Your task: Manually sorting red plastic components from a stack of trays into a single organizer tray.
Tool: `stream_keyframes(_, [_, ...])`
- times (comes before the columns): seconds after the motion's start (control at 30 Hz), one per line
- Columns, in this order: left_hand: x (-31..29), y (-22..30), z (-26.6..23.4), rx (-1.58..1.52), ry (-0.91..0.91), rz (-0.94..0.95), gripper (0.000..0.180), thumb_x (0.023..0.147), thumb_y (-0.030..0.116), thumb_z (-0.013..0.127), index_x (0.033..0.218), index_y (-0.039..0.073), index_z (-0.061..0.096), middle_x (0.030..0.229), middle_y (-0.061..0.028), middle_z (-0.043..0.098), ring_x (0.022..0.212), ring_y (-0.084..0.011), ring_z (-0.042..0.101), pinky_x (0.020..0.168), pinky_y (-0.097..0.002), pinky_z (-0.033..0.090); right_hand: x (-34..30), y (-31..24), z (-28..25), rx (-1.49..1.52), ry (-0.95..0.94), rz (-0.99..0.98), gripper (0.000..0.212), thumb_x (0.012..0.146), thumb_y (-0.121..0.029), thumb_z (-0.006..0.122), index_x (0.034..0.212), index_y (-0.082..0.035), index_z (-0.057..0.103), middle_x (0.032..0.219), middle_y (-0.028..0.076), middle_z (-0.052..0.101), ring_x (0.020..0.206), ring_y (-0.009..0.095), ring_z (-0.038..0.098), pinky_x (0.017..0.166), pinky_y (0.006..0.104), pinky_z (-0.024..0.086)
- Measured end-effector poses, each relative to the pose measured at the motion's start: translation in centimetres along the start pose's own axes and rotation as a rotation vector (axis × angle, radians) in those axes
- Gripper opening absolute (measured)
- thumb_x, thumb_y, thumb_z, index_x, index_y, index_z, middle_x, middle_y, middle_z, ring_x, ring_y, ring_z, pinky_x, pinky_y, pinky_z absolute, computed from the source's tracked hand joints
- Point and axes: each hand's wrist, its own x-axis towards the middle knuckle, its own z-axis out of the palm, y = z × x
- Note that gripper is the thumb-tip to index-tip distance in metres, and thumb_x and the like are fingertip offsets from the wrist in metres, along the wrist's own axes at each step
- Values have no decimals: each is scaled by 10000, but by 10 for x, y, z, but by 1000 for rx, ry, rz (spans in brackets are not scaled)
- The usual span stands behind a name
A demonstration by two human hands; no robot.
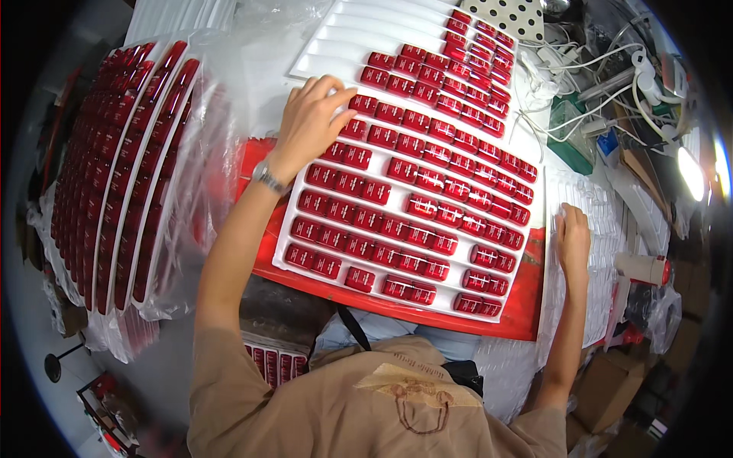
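Note:
A white ribbed tray (398, 200) lies tilted before me, its rows filled with small glossy red cylindrical containers (359, 245) and a few bare gaps between them. My left hand (311, 114) is over the tray's upper left edge. Its thumb and forefinger are apart, close to the red container (363, 104) at the end of a row; whether they touch it I cannot tell. At the tray's right, my right hand (573, 233) is closed above clear moulded plastic trays (584, 282). Its fingers are curled together, and what they may hold is hidden.
Beyond lies another white tray (343, 38), partly filled with red containers. On the left stand several filled trays wrapped in clear plastic (122, 175). White cables (611, 84) tangle at the back right, near a green box (569, 130). A red surface (458, 324) shows under the near tray.

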Motion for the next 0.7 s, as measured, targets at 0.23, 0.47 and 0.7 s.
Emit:
stream_keyframes(0.23, [-28, 11, -17, -192, -324, 141, 232, 738, 136, 705, 932, 19, 656, 902, -51, 573, 880, -196, 551, 767, -328, 484, -7, 20, 1, 178, 137, 92, 150, 882, -114, 578, 977, 0, 557, 769, 149, 567, 685, 306, 532, 640, 365, 440])
stream_keyframes(0.47, [-39, 18, -23, -263, -150, 146, 279, 753, 94, 690, 1005, 13, 602, 943, -79, 560, 876, -226, 560, 758, -336, 471, 31, -115, -38, 1245, 287, 287, 146, 899, -167, 607, 923, -39, 672, 630, -79, 473, 502, 3, 359, 434, 182, 264])
stream_keyframes(0.7, [-46, 66, -17, -621, -37, -97, 284, 750, 37, 696, 1022, 25, 614, 943, -93, 566, 906, -226, 581, 755, -312, 476, 44, -266, -2, 1293, 309, 56, 226, 825, -84, 674, 1025, 20, 658, 744, 100, 678, 587, 103, 616, 547, 250, 528])
